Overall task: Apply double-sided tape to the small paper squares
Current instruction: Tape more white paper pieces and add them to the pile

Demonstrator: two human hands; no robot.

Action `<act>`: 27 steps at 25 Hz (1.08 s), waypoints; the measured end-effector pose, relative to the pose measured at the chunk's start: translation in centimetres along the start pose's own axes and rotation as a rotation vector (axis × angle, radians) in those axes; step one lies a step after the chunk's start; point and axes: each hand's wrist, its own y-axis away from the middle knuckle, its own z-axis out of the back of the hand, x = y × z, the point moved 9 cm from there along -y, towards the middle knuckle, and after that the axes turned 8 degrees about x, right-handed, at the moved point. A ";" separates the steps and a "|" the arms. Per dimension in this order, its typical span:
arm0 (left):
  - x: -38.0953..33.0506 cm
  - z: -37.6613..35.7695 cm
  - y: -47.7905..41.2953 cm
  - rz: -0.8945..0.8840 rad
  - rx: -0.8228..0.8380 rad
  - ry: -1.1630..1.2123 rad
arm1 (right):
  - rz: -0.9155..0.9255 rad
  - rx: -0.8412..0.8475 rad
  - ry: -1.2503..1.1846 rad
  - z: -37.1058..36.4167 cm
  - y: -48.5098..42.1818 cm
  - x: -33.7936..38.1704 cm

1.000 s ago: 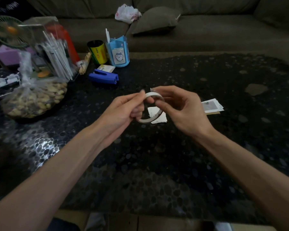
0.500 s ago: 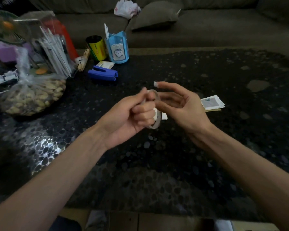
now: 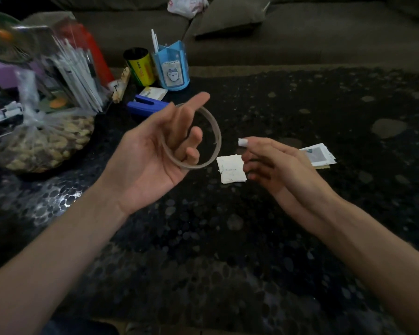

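My left hand (image 3: 153, 151) is palm up over the dark table, its curled fingers hooked through a thin tape roll ring (image 3: 214, 131). To the right, my right hand (image 3: 271, 163) hovers low with a short white piece of tape (image 3: 242, 142) stuck on its raised fingertip. Between the two hands a small white paper square (image 3: 230, 169) lies flat on the table. A small stack of further paper squares (image 3: 318, 154) lies just beyond my right hand.
On the far left stand a bag of nuts (image 3: 44, 143), a clear holder of white sticks (image 3: 75, 71), a blue stapler (image 3: 146, 107), a yellow can (image 3: 139, 66) and a blue pen cup (image 3: 172, 67). A sofa (image 3: 300, 32) runs behind the pebble-patterned table (image 3: 228, 238).
The hands have come apart. My left hand turned palm up and moved left with the roll. My right hand drew away to the right with the tape piece on its fingertip, uncovering the paper square.
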 end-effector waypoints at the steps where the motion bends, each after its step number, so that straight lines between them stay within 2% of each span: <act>1: 0.2 0.1 0.2 0.000 -0.005 -0.010 | -0.008 -0.006 -0.008 0.1 0.0 -0.3; 5: 0.8 0.1 -0.3 -0.016 -0.010 -0.083 | -0.010 -0.001 -0.026 -0.4 0.0 -0.4; 6: 1.0 0.0 -0.5 0.017 -0.002 -0.191 | -0.008 -0.004 -0.026 -0.5 0.0 -0.3; 9: 2.1 1.3 -0.9 0.171 -0.064 -0.822 | -0.002 -0.029 -0.014 -0.3 0.2 -0.4; 11: 3.0 2.1 -1.1 0.226 -0.082 -1.044 | 0.001 -0.038 0.022 -0.2 0.4 -0.5; 16: 4.8 3.4 -1.1 0.279 -0.101 -0.946 | -0.036 0.005 0.073 -1.1 0.7 -1.2; 20: 3.9 3.4 -1.5 0.192 -0.122 -1.024 | -0.061 0.025 0.058 -1.4 0.9 -1.8; 24: 2.5 3.2 -1.4 -0.017 -0.214 -1.205 | -0.053 0.053 0.018 -1.6 1.0 -2.3; 27: 2.5 3.6 -1.0 -0.018 -0.276 -1.202 | -0.052 0.055 0.022 -1.4 0.9 -2.5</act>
